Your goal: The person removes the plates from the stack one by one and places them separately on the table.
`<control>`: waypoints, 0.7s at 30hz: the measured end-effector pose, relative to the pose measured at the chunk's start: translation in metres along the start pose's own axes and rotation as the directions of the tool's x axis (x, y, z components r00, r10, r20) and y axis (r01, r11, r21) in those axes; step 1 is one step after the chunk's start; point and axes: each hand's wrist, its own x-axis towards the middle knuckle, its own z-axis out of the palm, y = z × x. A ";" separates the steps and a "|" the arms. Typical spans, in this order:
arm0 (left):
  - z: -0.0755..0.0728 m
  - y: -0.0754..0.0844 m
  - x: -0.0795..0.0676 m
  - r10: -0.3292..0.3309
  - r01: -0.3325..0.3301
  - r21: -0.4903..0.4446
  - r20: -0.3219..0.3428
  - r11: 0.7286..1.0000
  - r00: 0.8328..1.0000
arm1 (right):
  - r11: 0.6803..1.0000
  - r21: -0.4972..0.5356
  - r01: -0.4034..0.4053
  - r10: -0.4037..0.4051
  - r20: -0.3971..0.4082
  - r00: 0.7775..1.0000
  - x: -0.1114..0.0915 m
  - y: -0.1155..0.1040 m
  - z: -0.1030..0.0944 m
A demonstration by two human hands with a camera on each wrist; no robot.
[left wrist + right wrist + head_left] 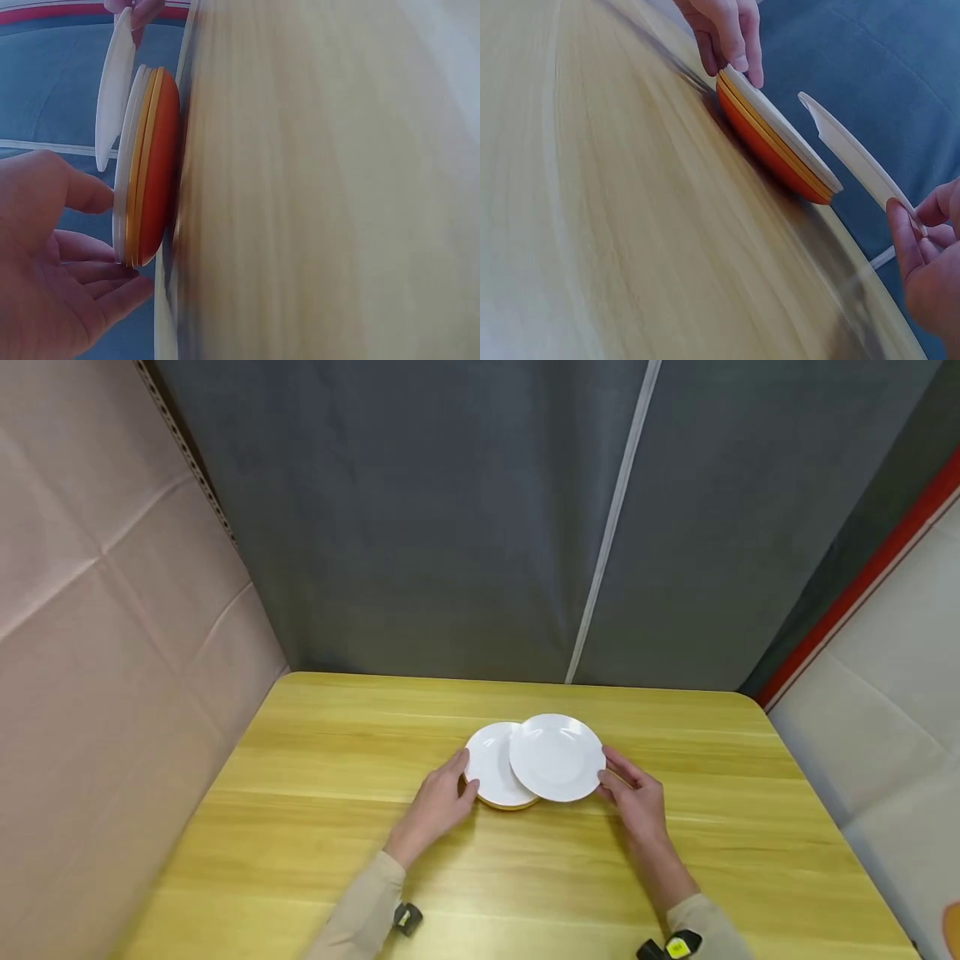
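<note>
A stack of plates is on the table, with a white plate [491, 764] on top, yellow plates [144, 150] under it and an orange dish [161, 161] at the bottom. My left hand [442, 797] grips the stack's left rim, thumb and fingers curled at the edge. In my right hand [636, 793], another white plate [557, 758] is pinched by its right rim between thumb and fingers. That plate is held above the stack and to its right, overlapping it in the head view. The right wrist view shows a gap between the held plate [862, 161] and the stack.
The wooden table [337, 718] has rounded far corners. A dark grey curtain [435, 527] with a pale strip hangs behind it. Light panels stand at the left [112, 693] and right [885, 710], the right one near a red band [862, 585].
</note>
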 end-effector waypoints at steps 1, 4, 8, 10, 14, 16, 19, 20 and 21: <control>0.000 -0.001 0.000 0.003 -0.003 -0.011 -0.006 1.000 1.000 | 1.000 0.007 0.002 -0.002 -0.004 1.000 0.000 0.000 -0.002; 0.000 -0.001 0.000 0.007 -0.008 -0.047 -0.016 0.999 1.000 | 1.000 0.029 0.002 -0.002 -0.010 1.000 0.000 -0.002 -0.007; 0.000 -0.002 0.000 0.006 -0.007 -0.076 -0.020 0.997 1.000 | 0.998 0.061 -0.007 0.009 -0.021 1.000 0.000 -0.003 -0.014; -0.001 -0.002 0.000 0.001 -0.003 -0.086 -0.021 0.996 1.000 | 0.997 0.079 -0.012 0.015 -0.032 0.999 0.001 -0.003 -0.017; -0.002 -0.004 0.000 -0.016 0.014 -0.110 -0.014 0.994 1.000 | 0.994 0.106 -0.011 0.018 -0.060 0.998 0.002 -0.003 -0.022; -0.002 -0.005 0.000 -0.028 0.027 -0.116 -0.006 0.993 1.000 | 0.993 0.118 -0.012 0.021 -0.069 0.997 0.002 -0.004 -0.025; -0.002 -0.007 -0.001 -0.037 0.037 -0.119 0.003 0.992 0.999 | 0.991 0.131 -0.017 0.028 -0.085 0.996 0.002 -0.005 -0.030; -0.002 -0.007 -0.001 -0.038 0.038 -0.118 0.003 0.992 0.999 | 0.991 0.130 -0.017 0.029 -0.088 0.996 0.002 -0.005 -0.032; -0.002 -0.007 -0.001 -0.045 0.046 -0.122 0.006 0.992 0.999 | 0.991 0.130 -0.017 0.030 -0.094 0.995 0.001 -0.005 -0.034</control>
